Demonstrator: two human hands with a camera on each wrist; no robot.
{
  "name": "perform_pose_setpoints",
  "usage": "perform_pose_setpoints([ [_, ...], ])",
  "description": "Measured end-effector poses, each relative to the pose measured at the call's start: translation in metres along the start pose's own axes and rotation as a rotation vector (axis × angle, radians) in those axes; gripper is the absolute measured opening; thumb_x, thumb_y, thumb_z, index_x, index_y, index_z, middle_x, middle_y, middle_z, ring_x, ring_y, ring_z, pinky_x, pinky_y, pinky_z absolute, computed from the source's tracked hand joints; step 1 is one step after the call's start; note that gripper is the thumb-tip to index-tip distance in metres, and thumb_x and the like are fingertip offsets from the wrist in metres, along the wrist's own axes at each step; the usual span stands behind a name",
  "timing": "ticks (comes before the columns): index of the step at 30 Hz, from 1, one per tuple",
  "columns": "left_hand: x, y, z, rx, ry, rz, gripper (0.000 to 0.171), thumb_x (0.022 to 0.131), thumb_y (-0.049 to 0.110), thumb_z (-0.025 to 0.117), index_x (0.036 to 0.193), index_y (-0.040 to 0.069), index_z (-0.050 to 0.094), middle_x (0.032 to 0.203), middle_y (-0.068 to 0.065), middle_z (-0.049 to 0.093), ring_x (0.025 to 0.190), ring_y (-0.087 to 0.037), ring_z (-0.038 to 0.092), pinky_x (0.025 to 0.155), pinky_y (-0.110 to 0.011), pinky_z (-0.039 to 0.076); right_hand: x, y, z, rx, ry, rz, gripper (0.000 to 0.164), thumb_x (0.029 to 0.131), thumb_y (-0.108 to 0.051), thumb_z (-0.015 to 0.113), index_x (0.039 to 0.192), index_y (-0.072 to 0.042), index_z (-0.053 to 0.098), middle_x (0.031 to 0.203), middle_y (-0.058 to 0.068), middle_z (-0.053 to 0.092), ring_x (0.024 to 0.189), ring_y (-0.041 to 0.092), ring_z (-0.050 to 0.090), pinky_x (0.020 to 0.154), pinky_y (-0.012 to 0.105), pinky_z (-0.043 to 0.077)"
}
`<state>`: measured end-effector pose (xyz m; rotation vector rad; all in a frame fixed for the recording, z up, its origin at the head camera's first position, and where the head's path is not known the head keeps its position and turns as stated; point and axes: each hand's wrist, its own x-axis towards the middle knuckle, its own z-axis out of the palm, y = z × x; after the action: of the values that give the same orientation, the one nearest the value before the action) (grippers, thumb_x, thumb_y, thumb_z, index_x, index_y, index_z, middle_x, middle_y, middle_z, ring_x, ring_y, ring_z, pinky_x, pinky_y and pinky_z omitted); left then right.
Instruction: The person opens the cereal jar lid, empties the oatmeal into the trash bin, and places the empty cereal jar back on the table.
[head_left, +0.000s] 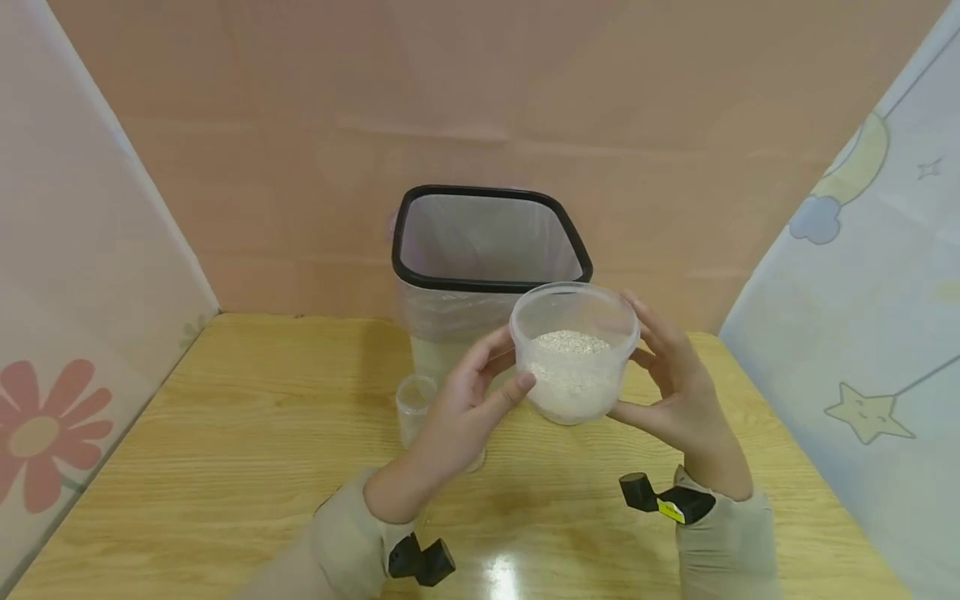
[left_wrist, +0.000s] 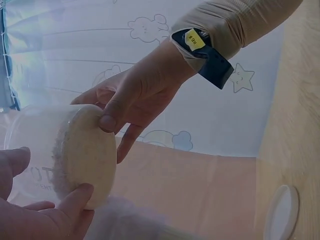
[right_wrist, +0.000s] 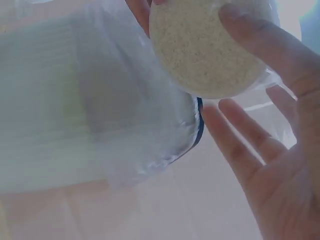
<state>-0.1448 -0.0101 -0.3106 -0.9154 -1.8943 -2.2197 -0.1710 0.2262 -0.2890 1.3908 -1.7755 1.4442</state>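
A clear round plastic tub (head_left: 576,387), partly filled with pale, flaky grain, is held in the air above the table by both hands. My left hand (head_left: 453,412) grips its left side, thumb on the near wall. On the other side, my right hand (head_left: 678,392) holds the tub with the thumb low and a finger up by the rim. The right wrist view shows the tub's underside (right_wrist: 200,55) with the right thumb against it and other fingers spread. In the left wrist view the tub (left_wrist: 87,155) is seen from below, with grain against its base.
Just behind the tub stands a bin (head_left: 491,286) with a black rim and a thin plastic liner. A small clear cup (head_left: 414,398) is beside it, partly hidden by the left hand. A round whitish lid (left_wrist: 281,215) lies on the wooden table (head_left: 262,417).
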Motion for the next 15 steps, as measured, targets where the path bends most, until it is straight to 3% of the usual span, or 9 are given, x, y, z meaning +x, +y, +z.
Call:
perform_pose_setpoints([
  [4,0.010,0.009,-0.007,0.005,0.022,-0.035,0.049,0.095,0.012,0.057,0.138,0.007,0.036,0.136,-0.009,0.043,0.124,-0.020,0.044,0.105,-0.031,0.037,0.015,0.004,0.000,-0.007,0.005,-0.036,0.085,0.072,-0.011,0.081,0.137,0.012,0.030,0.145,0.026,0.031,0.126,0.033,0.042,0.098,0.033,0.044],
  [8,0.017,0.017,-0.013,0.046,0.042,-0.041,0.048,0.095,0.014,0.057,0.137,0.012,0.034,0.135,-0.006,0.042,0.125,-0.018,0.043,0.106,-0.033,0.036,0.024,0.015,-0.001,0.027,0.023,-0.015,0.088,0.070,-0.010,0.083,0.137,0.012,0.029,0.145,0.026,0.030,0.124,0.033,0.045,0.094,0.032,0.048],
  [11,0.026,0.023,-0.016,0.066,0.049,0.003,0.049,0.095,0.012,0.057,0.138,0.012,0.033,0.137,-0.006,0.040,0.126,-0.018,0.043,0.105,-0.034,0.038,0.033,0.024,-0.003,0.065,0.060,0.015,0.091,0.067,-0.006,0.084,0.137,0.011,0.029,0.144,0.026,0.031,0.120,0.033,0.049,0.090,0.034,0.051],
  [15,0.043,0.029,-0.022,0.072,0.044,0.110,0.055,0.093,0.005,0.057,0.141,0.007,0.030,0.140,-0.010,0.035,0.127,-0.021,0.043,0.102,-0.034,0.040,0.048,0.032,-0.003,0.124,0.125,0.076,0.091,0.058,0.015,0.080,0.137,0.010,0.034,0.141,0.026,0.035,0.113,0.035,0.052,0.084,0.037,0.053],
])
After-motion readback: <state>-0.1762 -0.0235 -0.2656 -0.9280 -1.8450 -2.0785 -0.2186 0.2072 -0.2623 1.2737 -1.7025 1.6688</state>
